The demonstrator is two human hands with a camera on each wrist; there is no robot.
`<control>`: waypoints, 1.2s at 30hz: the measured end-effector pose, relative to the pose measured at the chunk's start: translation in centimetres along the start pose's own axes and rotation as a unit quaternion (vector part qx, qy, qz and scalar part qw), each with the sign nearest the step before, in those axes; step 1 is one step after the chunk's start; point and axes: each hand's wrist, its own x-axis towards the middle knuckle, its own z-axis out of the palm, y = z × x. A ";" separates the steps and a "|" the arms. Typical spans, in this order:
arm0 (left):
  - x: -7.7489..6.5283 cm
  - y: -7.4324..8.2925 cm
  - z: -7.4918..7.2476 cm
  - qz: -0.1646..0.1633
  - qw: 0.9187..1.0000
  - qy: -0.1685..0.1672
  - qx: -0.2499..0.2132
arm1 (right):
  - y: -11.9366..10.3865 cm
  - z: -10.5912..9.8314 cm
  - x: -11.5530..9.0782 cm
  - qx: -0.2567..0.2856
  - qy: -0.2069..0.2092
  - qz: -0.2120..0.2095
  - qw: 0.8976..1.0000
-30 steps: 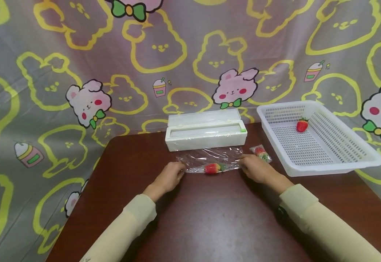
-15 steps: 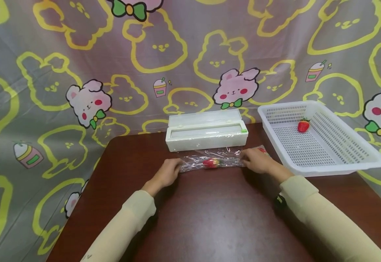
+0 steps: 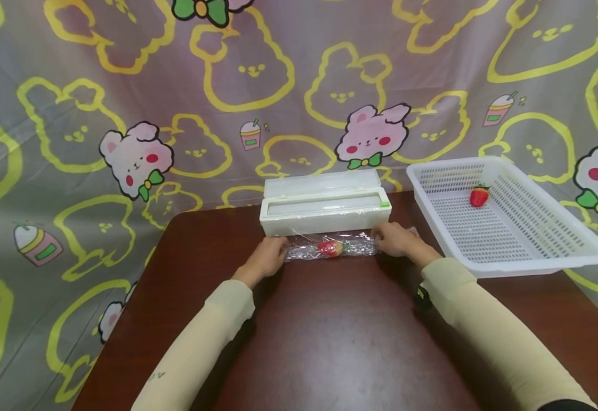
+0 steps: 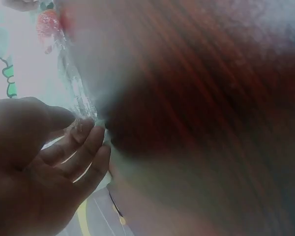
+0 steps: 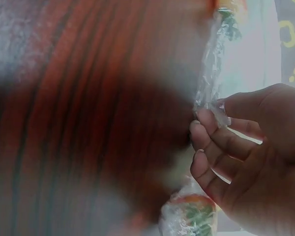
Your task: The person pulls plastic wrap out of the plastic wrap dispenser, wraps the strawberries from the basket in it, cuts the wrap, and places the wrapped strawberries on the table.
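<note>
1. Though rolled in clear film (image 3: 304, 251), easy to make out as a strawberry (image 3: 330, 248): red and glossy toward the left, paler near the stem end, green-leaved toward the right; lying on its side on the dark red-brown surface (image 3: 329, 325), just in front of the middle of the white box (image 3: 324, 222).
2. On both sides of the fruit, gathered into a narrow, crinkled, shining strip, roughly parallel to the white box.
3. With the left hand (image 3: 272, 254), near the front left corner of the white box, pinching one film end between thumb and fingertips; with the right hand (image 3: 396, 240), near the front right corner, pinching the other end likewise.
4. Cannot tell whether touching the white box or not along the film's far edge.
5. Mostly hidden behind the right hand, forward and right of the white box: a second wrapped strawberry (image 5: 199, 219), cut off at the bottom of the right wrist view.
6. On the white box, a raised lid (image 3: 324, 181) at the back, a green piece (image 3: 385, 204) at the right end, and a long slot with pale, indistinct contents.
7. Right of the white box, a slotted white basket (image 3: 540, 265), holding one bare strawberry (image 3: 478, 197) toward the far end.
</note>
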 end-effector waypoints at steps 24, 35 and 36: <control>-0.4 7.7 1.1 0.085 0.977 0.116 0.157 | -4.5 1.5 -0.6 -0.099 0.033 -0.127 0.986; -0.4 7.3 3.1 0.014 0.994 0.015 0.110 | -4.1 3.1 -0.3 -0.103 0.014 -0.128 0.986; -0.4 7.2 3.1 0.010 0.994 0.013 0.108 | -4.0 3.1 -0.3 -0.104 0.013 -0.128 0.986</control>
